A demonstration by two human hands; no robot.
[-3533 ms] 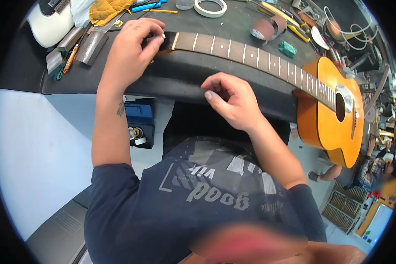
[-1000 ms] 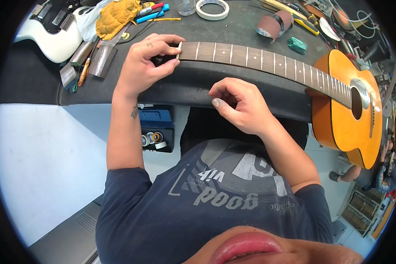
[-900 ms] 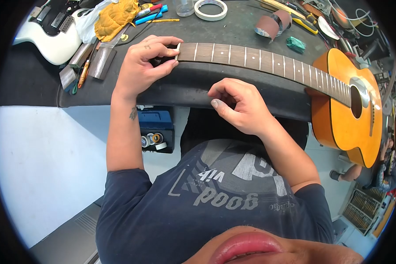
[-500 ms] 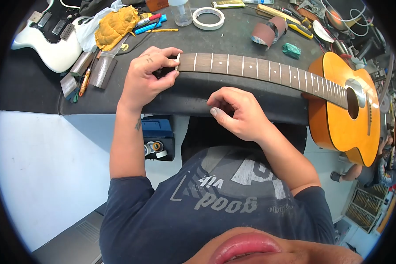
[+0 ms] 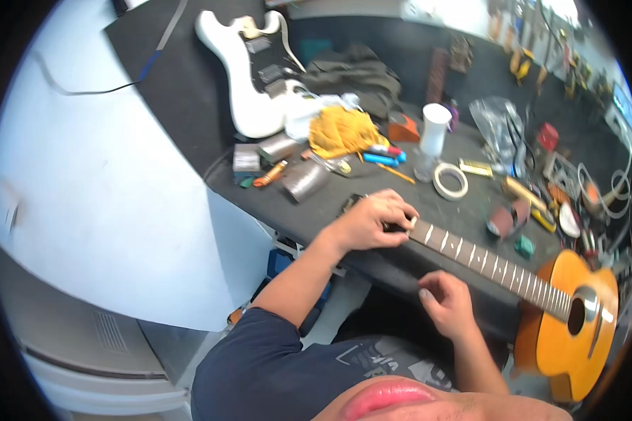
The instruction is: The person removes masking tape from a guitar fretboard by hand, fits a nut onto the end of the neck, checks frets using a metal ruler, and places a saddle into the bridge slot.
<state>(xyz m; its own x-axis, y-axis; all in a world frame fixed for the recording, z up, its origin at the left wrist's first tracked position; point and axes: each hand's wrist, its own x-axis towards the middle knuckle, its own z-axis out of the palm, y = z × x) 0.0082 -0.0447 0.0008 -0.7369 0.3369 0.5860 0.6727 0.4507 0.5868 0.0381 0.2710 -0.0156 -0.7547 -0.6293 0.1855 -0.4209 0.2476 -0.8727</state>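
Note:
An acoustic guitar [image 5: 597, 337] with an orange-yellow body lies at the right, its dark fretboard [image 5: 486, 263] running toward the bench's middle. At the fretboard's far-left end, my left hand [image 5: 372, 223] pinches the small white nut [image 5: 412, 224] between thumb and fingers. That hand covers most of the headstock. My right hand [image 5: 448, 303] hovers in front of the bench edge, below the neck and apart from it. Its fingers are loosely curled, the thumb stands a little off them, and I see nothing held.
A white electric guitar body [image 5: 249, 105] lies at the back left. Nearby are a yellow cloth [image 5: 340, 132], metal blocks [image 5: 305, 181] and markers [image 5: 386, 156]. Beyond the neck stand a tape roll [image 5: 450, 182], a clear bottle [image 5: 432, 140], rolled sandpaper [image 5: 507, 219] and hand tools [image 5: 541, 214].
My view has swung left and up, showing more of the bench's back and the left side. My left hand stays at the nut; my right hand remains in front of the neck.

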